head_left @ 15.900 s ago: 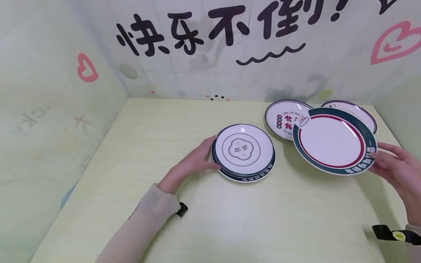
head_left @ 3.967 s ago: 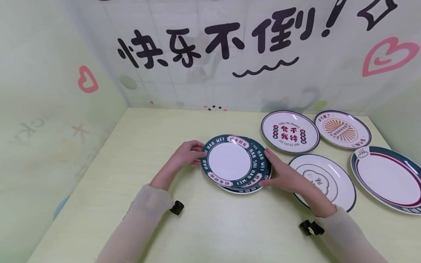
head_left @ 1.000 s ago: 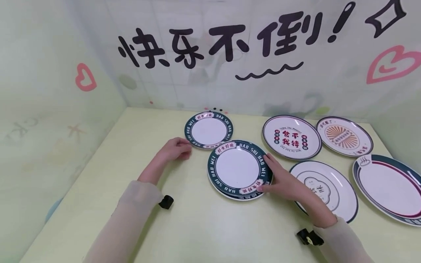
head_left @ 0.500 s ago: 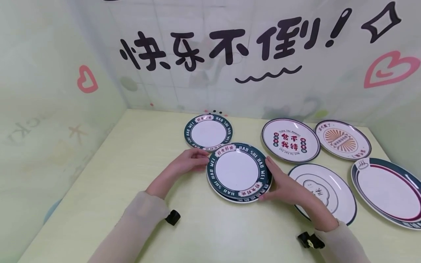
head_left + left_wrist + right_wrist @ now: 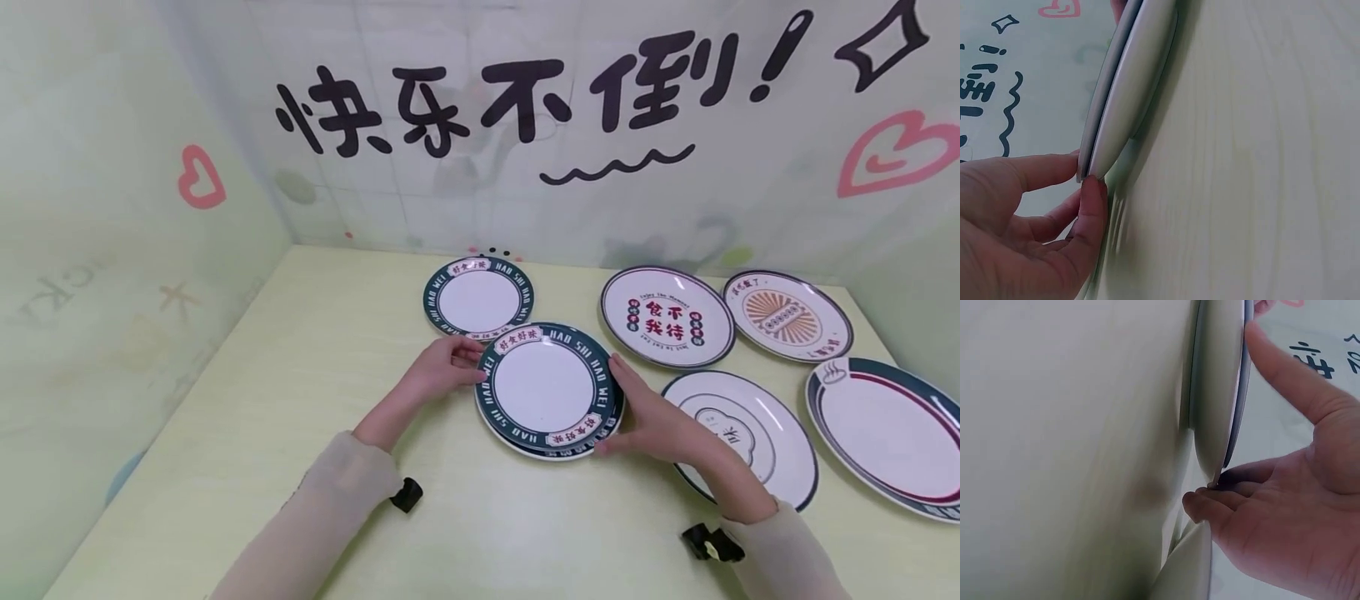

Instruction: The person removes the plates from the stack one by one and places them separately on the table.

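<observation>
A green-rimmed plate (image 5: 543,387) lies on top of a small stack in the middle of the table, with a larger plate's edge (image 5: 564,452) showing beneath it. My left hand (image 5: 442,367) pinches the stack's left rim between thumb and fingers; in the left wrist view the thumb and fingers (image 5: 1088,215) meet at the plate edges. My right hand (image 5: 656,417) holds the right rim, its fingers and thumb spread along the edge. Behind the stack lies a second green-rimmed plate (image 5: 478,297), its front edge close to the stack.
To the right lie a plate with red lettering (image 5: 666,317), a sunburst plate (image 5: 787,317), a plate with a grey emblem (image 5: 750,433), partly behind my right forearm, and a big green-and-red rimmed plate (image 5: 888,437). Walls (image 5: 450,200) enclose the table (image 5: 315,333) at back and sides.
Since 4 seconds ago one green-rimmed plate has moved from the stack to the back. My left hand has since come back right onto the stack's left rim. The right hand stays at the stack.
</observation>
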`<move>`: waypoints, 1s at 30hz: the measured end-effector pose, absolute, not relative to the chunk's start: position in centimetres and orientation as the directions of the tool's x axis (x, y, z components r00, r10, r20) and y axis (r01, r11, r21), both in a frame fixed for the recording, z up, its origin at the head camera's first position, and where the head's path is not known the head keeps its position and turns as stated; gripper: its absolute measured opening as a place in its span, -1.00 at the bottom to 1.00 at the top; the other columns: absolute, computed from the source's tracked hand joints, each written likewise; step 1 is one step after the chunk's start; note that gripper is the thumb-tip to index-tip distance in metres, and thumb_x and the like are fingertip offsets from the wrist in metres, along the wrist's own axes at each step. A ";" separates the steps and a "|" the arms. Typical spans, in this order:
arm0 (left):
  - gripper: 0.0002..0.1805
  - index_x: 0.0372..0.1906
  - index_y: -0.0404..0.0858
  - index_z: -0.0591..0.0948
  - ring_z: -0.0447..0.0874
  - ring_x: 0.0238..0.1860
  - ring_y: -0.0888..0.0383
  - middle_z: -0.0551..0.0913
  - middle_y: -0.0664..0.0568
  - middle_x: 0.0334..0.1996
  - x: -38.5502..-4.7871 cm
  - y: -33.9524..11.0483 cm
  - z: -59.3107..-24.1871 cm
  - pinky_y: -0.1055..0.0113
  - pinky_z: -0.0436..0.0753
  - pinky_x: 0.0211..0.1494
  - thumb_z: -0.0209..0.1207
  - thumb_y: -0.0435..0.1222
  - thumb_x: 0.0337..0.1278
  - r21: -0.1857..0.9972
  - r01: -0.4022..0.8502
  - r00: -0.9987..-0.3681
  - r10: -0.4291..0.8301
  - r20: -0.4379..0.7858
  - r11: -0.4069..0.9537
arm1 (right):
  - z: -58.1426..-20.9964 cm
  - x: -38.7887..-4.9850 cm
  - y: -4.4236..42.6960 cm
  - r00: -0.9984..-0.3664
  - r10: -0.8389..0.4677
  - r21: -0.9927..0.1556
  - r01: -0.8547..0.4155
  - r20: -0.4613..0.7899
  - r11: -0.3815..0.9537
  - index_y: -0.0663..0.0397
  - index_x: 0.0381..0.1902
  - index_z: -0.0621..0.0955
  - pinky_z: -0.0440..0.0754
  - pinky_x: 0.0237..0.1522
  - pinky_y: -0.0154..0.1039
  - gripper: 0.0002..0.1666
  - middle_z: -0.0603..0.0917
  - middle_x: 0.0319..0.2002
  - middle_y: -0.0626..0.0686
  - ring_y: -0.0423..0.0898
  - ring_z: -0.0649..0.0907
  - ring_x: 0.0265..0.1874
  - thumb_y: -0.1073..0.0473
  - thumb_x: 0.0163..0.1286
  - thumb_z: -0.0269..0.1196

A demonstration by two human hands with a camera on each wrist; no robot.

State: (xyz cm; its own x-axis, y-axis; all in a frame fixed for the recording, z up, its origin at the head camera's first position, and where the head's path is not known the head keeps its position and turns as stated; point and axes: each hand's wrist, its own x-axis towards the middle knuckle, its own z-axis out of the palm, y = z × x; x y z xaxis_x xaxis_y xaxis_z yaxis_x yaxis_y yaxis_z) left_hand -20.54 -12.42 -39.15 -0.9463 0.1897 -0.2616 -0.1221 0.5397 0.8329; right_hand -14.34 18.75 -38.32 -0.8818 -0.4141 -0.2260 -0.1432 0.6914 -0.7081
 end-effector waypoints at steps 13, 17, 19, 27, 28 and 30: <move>-0.57 0.19 -0.34 0.59 0.67 0.03 -0.02 0.65 -0.21 0.09 -20.6 -12.4 -38.8 0.30 0.77 -0.02 0.27 -0.44 0.20 0.858 -0.179 -0.941 0.173 -0.293 0.482 | -37.9 -14.6 18.4 -0.888 -0.383 -0.693 -0.108 -0.256 0.712 0.30 0.58 -0.18 -0.11 0.53 0.33 0.44 -0.27 0.59 0.34 0.39 -0.18 0.56 0.01 0.10 0.52; -0.58 0.19 -0.34 0.59 0.66 0.02 -0.01 0.65 -0.21 0.09 -20.6 -12.7 -38.7 0.30 0.77 0.00 0.26 -0.43 0.21 0.856 -0.180 -0.939 0.174 -0.296 0.485 | -37.7 -14.5 18.3 -0.890 -0.374 -0.685 -0.103 -0.260 0.721 0.30 0.58 -0.17 -0.10 0.53 0.32 0.44 -0.26 0.59 0.34 0.39 -0.17 0.56 0.00 0.08 0.53; -0.58 0.20 -0.35 0.59 0.67 0.02 0.00 0.65 -0.23 0.10 -20.6 -12.9 -38.7 0.30 0.77 0.00 0.25 -0.42 0.23 0.860 -0.192 -0.935 0.176 -0.306 0.472 | -37.7 -14.5 18.3 -0.891 -0.372 -0.681 -0.102 -0.261 0.725 0.31 0.58 -0.17 -0.10 0.53 0.32 0.44 -0.25 0.59 0.34 0.39 -0.16 0.56 0.01 0.08 0.53; -0.53 0.27 -0.35 0.51 0.67 0.01 -0.01 0.60 -0.26 0.16 -20.6 -13.6 -38.9 0.29 0.78 -0.07 0.21 -0.44 0.26 0.882 -0.268 -0.915 0.183 -0.359 0.387 | -37.5 -14.3 18.1 -0.888 -0.370 -0.680 -0.093 -0.274 0.727 0.34 0.57 -0.17 -0.08 0.53 0.32 0.46 -0.24 0.58 0.38 0.41 -0.14 0.55 0.01 0.05 0.54; -0.53 0.28 -0.35 0.49 0.67 0.00 0.00 0.59 -0.26 0.17 -20.7 -13.7 -39.0 0.29 0.78 -0.07 0.20 -0.44 0.26 0.885 -0.271 -0.914 0.189 -0.360 0.377 | -37.4 -14.3 18.1 -0.888 -0.370 -0.680 -0.093 -0.275 0.728 0.35 0.57 -0.17 -0.08 0.53 0.32 0.46 -0.23 0.58 0.39 0.42 -0.14 0.54 0.00 0.05 0.54; -0.52 0.29 -0.34 0.49 0.66 -0.01 0.02 0.58 -0.25 0.18 -20.7 -13.8 -39.0 0.30 0.78 -0.07 0.19 -0.44 0.27 0.891 -0.279 -0.912 0.191 -0.362 0.357 | -37.4 -14.4 18.0 -0.889 -0.367 -0.676 -0.092 -0.276 0.731 0.35 0.57 -0.16 -0.07 0.53 0.32 0.46 -0.23 0.58 0.39 0.42 -0.13 0.54 0.00 0.05 0.54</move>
State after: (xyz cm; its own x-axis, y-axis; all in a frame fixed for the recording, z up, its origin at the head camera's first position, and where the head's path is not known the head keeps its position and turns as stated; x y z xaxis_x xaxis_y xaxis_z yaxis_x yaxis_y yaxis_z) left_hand -20.68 -13.80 -39.04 -0.9122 0.1913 -0.3624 -0.2794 0.3567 0.8915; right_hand -14.36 18.01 -37.41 -0.8886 -0.3667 -0.2756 -0.0919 0.7308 -0.6763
